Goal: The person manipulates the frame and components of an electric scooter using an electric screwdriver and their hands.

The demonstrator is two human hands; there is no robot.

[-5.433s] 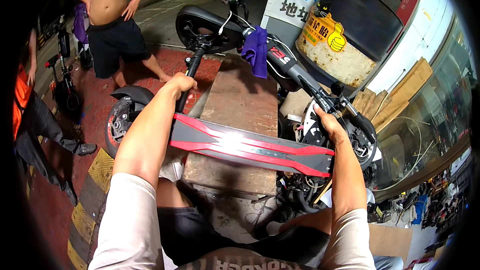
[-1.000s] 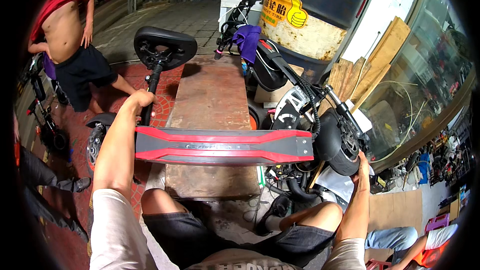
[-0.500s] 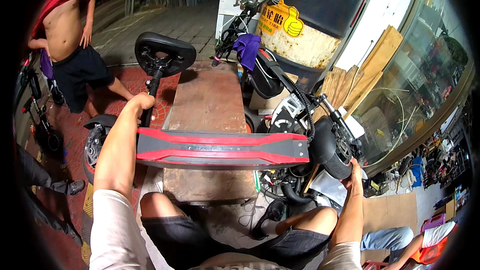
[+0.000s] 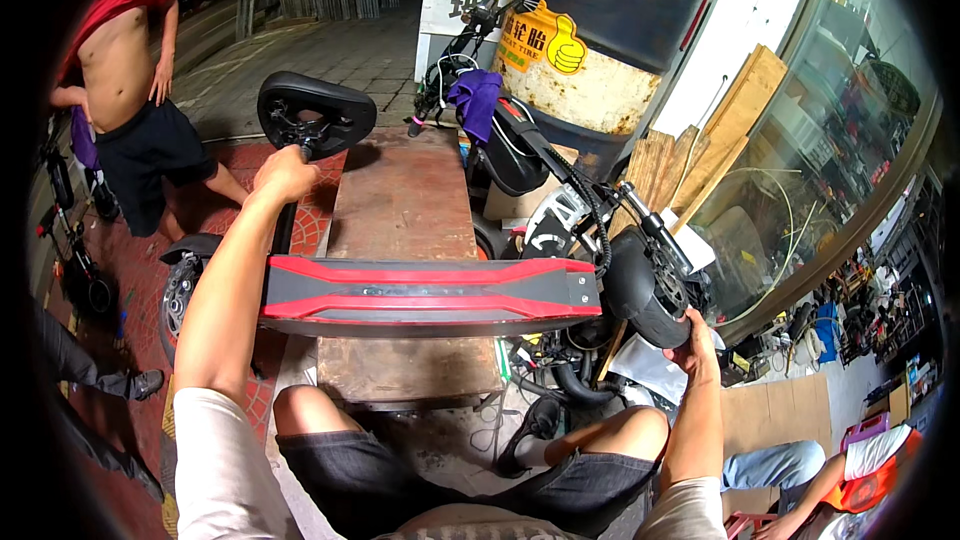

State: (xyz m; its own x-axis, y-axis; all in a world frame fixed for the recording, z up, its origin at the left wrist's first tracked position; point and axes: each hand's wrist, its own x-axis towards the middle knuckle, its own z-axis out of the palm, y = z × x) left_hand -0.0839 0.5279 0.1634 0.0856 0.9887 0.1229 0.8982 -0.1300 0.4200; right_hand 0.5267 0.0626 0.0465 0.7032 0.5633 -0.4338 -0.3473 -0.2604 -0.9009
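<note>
Red-trimmed scooter (image 4: 430, 292) spans the wooden bench (image 4: 400, 202); left hand (image 4: 286, 178) grips the seat post (image 4: 285, 230), right hand (image 4: 698, 350) the front tyre (image 4: 660, 326), apparently for balance.

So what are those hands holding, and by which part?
An electric scooter: the left hand grips its seat post, just below the seat, and the right hand holds its front tyre by the edge.
</note>
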